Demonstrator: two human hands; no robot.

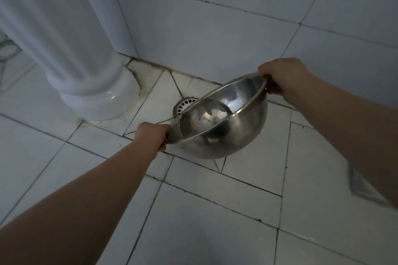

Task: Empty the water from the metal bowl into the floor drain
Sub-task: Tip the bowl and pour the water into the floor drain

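The metal bowl (pixel 224 122) is shiny steel and hangs low over the tiled floor, tilted so its mouth faces up and to the left. My left hand (pixel 153 135) grips its near-left rim. My right hand (pixel 282 77) grips the far-right rim, which is raised higher. The round white floor drain (pixel 184 105) lies just behind the bowl's lowered left edge, and the bowl hides part of it. A little water seems to lie in the bowl's bottom, though the reflections make it hard to tell.
A white ceramic pedestal (pixel 90 84) stands on the floor to the left of the drain. A tiled wall (pixel 215 28) rises right behind the drain. Grey floor tiles (pixel 215 221) with dark grout spread toward me.
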